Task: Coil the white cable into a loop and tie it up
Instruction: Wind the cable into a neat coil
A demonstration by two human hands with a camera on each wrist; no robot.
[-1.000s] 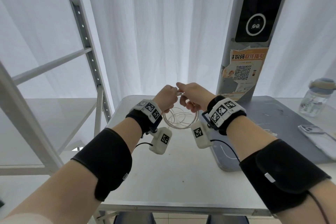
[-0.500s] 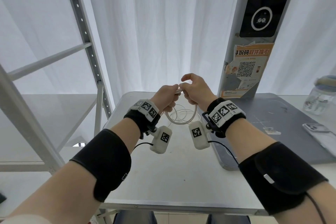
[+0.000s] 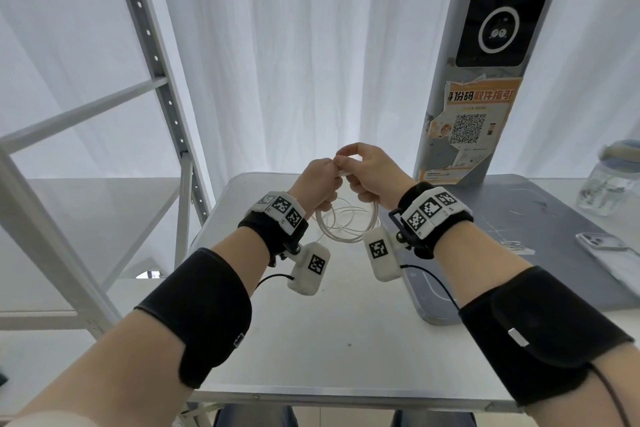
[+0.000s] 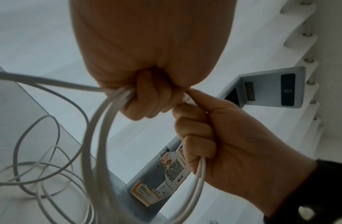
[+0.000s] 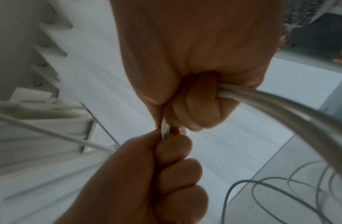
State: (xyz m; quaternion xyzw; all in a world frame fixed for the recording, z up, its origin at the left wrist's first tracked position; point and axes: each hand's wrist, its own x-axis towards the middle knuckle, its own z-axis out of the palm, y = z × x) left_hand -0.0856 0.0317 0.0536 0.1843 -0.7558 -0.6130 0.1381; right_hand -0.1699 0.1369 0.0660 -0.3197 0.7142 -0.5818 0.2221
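**Cable coil held between both hands**

Poster point(image 3: 467, 130) on the grey pillar point(image 3: 443, 87), right of centre in the head view, carries orange and black Chinese headline characters above one QR code; its smaller print is too fine to read. Black-and-white square markers sit on my two wristbands and on the two small camera pods hanging below them.

White tabletop point(image 3: 311, 340) fills the lower middle, with a grey mat point(image 3: 540, 218) over its right part. White curtains close the back of the room, and a white metal rack point(image 3: 152, 55) stands at upper left. At the right edge I see one clear water bottle point(image 3: 613, 180) and one phone point(image 3: 602, 243) lying on the mat.

My left hand point(image 3: 317, 180) and right hand point(image 3: 372, 172) meet above the tabletop's far end, knuckles touching. Each has its fingers curled round the white cable point(image 3: 346, 229): several turns hang as one loop below them, and loose strands trail onto the tabletop. Between thumbs and forefingers I pinch a short white piece, too blurred to identify.
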